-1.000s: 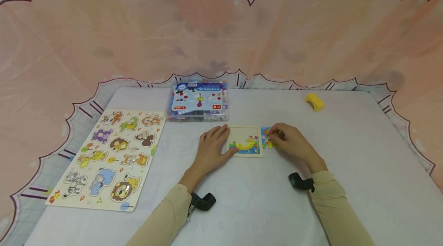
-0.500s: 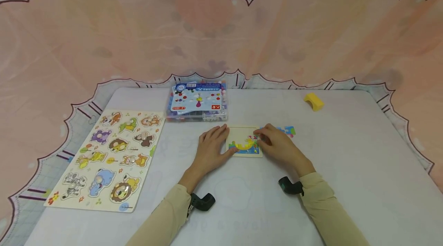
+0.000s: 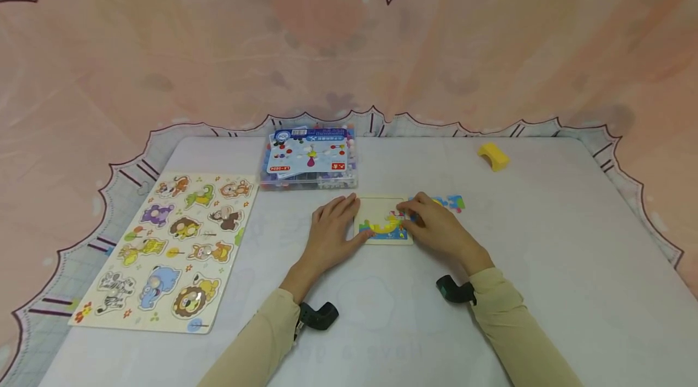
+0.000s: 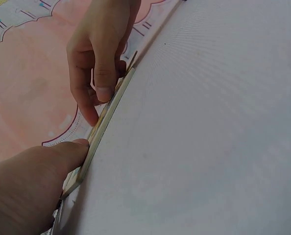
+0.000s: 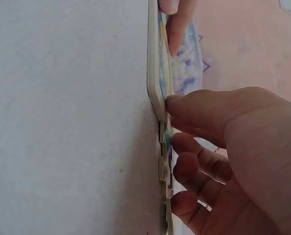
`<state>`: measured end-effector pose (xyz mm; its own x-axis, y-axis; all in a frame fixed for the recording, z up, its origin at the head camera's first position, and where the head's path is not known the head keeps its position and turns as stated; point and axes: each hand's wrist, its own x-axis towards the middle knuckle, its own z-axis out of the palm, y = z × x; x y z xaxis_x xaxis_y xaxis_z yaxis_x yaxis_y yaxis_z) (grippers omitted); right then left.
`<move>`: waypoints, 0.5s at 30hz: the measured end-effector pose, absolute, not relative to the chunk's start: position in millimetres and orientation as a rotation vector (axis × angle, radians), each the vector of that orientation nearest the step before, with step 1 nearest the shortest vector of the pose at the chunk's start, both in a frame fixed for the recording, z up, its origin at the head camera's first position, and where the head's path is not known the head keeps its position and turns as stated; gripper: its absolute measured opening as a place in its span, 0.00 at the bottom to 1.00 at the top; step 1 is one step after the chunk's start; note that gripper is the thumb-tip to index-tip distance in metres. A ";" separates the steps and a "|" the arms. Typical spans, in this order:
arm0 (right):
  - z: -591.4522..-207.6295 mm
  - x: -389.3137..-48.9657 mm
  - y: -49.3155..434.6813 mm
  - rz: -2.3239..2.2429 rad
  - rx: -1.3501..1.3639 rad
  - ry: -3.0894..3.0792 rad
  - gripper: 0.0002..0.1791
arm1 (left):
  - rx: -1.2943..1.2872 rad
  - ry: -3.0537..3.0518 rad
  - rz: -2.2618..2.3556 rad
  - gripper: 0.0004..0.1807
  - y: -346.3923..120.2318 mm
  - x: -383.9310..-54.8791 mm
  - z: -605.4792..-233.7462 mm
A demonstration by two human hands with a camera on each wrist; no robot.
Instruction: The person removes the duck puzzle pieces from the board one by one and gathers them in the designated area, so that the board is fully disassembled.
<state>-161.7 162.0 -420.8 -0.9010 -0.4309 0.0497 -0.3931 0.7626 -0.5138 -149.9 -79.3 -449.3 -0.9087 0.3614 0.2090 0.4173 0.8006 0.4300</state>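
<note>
A small wooden jigsaw tray lies on the table, its lower part filled with blue, green and yellow pieces. My left hand rests along its left side with fingers straight, the thumb lying on the lower edge. At the tray's right side, my right hand pinches a jigsaw piece between thumb and index finger, mostly hidden by the fingertips. In the right wrist view the right thumb touches the tray's corner, while the other fingers curl over the loose jigsaw pieces beside it.
More loose jigsaw pieces show beyond the right hand. A clear plastic box with a printed card stands behind the tray. To the left lies a large animal puzzle board. A yellow arch block sits at the back right.
My right hand has moved left from the loose pieces to the tray's right side, then stayed there. More of the loose pieces now show behind it. The left hand keeps its place.
</note>
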 end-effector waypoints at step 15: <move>-419.9 -162.3 161.9 -0.867 -0.667 2.888 0.14 | -0.613 -2.877 -0.724 0.38 -79.1 -149.1 -447.0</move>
<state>-162.3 161.9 -419.9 -0.9054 -0.4185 0.0713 -0.3886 0.7492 -0.5364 -149.1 -79.1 -447.0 -0.9121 0.3564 0.2026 0.4098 0.8046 0.4297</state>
